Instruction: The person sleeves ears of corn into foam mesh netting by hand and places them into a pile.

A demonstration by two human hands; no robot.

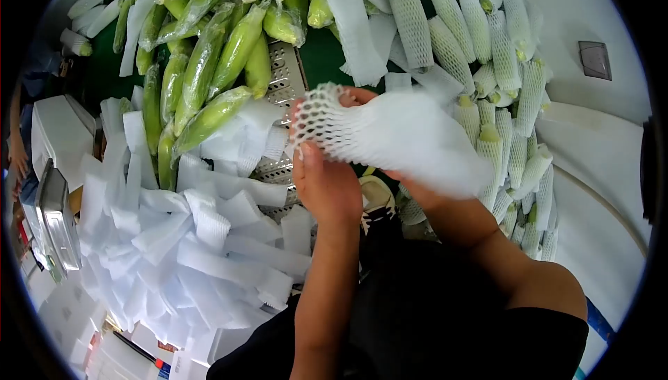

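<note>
the left hand (325, 181) is partly open and curled at the wide mouth of a white foam net (390, 129), its thumb on the near rim. the right hand (402, 177) is mostly hidden behind the net; how far its fingers are bent, and how firmly it has hold of the net, i cannot tell. the net lies crosswise in front of the person, above the near edge of the table (323, 63), its mouth spread so the mesh holes gape and its other end blurred. no cob shows through the mesh, though one inside cannot be ruled out.

the work looks well under way but not finished. along the table's right edge lies a big heap of netted cobs (487, 150), with tips and stalk ends poking out; a few more sit at the far left corner. towards the far left side, a large pile of bare cobs (209, 67), many visibly in clear film, has no nets on. loose nets (188, 248) are plentiful at the near left corner, with some lying flat near the middle of the far edge.
</note>
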